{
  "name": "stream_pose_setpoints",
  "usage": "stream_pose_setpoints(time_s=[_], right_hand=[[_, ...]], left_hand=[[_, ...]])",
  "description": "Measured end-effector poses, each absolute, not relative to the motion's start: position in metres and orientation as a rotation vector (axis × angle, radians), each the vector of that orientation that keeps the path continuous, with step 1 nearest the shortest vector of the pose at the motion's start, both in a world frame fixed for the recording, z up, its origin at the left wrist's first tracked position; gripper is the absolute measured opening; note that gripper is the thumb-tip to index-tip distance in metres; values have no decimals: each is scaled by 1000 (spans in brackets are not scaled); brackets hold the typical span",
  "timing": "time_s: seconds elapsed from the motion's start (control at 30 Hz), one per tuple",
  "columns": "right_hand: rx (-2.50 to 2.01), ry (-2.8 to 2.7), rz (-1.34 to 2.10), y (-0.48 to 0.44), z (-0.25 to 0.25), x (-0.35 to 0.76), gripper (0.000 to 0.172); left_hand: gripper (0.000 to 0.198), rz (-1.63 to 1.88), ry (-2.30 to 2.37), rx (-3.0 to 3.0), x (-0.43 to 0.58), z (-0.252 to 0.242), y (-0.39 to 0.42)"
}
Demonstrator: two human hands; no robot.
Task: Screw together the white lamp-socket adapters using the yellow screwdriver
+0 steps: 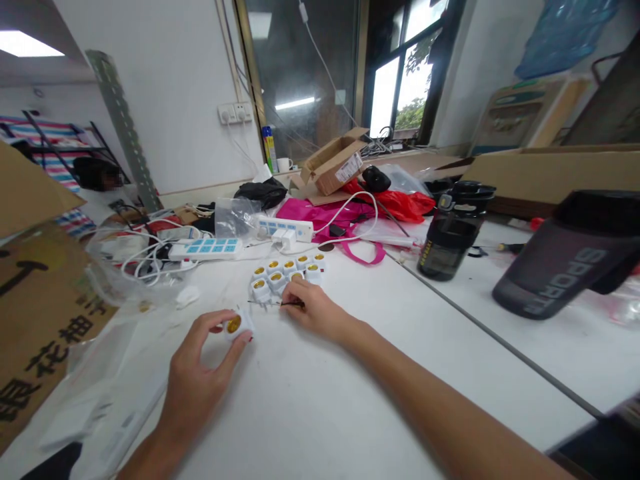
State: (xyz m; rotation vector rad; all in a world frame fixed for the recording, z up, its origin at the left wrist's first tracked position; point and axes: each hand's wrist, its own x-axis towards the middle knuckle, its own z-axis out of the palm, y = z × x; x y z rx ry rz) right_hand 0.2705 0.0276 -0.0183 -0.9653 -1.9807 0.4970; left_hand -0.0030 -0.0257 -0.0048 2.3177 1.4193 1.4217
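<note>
At the far left of the frame, a brown cardboard box [35, 320] with dark printed characters leans into view. Just right of it, on the white tabletop [450, 353], tangled white cables [145, 263] lie beside a power strip with blue sockets [205, 249].

In the lower middle, your left hand [200, 353] is closed in a pinch, with thumb and fingers gripping the rim of a white socket adapter [234, 325], its round brass centre facing up. This one piece sits apart from the others, in your hand just above the tabletop.

Just up and to the right, a cluster of matching adapters [285, 277] lies bunched together; around ten show, each with a brass centre. As far as this view shows, only the one piece is separated out, and the rest sit grouped. You cannot tell from here whether any of them has been altered.

Your right hand [315, 310] rests at the cluster's lower edge, its fingers curled and gripping a thin dark rod [280, 303], which points left toward the held adapter.

Further back sit a white power strip [285, 229] and a crumpled pink bag [320, 217]. At the right stand a black shaker bottle [453, 230] and a grey bottle printed SPORT [565, 253].
</note>
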Motion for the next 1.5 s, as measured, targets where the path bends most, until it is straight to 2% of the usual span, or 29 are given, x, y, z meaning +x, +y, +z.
stream_pose_setpoints(time_s=[0.2, 0.4, 0.63, 0.8, 1.0, 1.2, 1.33, 1.5], right_hand=[[-1004, -2197, 384, 24, -20, 272, 17], [-1078, -2260, 286, 23, -17, 274, 3], [-1198, -2390, 139, 23, -2, 291, 22], [-1143, -2475, 69, 26, -4, 295, 19], [-1086, -2486, 37, 26, -14, 287, 24], [-1018, -2301, 108, 16, 2, 273, 28], [-1083, -2069, 322, 2, 15, 264, 32], [-946, -1610, 562, -8, 21, 249, 35]], left_hand=[[24, 1422, 1269, 2401, 4, -3, -32], [26, 1384, 1187, 2394, 7, -7, -33], [23, 1327, 1068, 2385, 8, -5, -35], [22, 1305, 982, 2439, 8, -6, -36], [23, 1242, 906, 2505, 9, -7, -38], [23, 1224, 889, 2522, 10, -5, -38], [29, 1181, 905, 2518, 8, -7, -38], [32, 1152, 992, 2413, 8, -7, -40]])
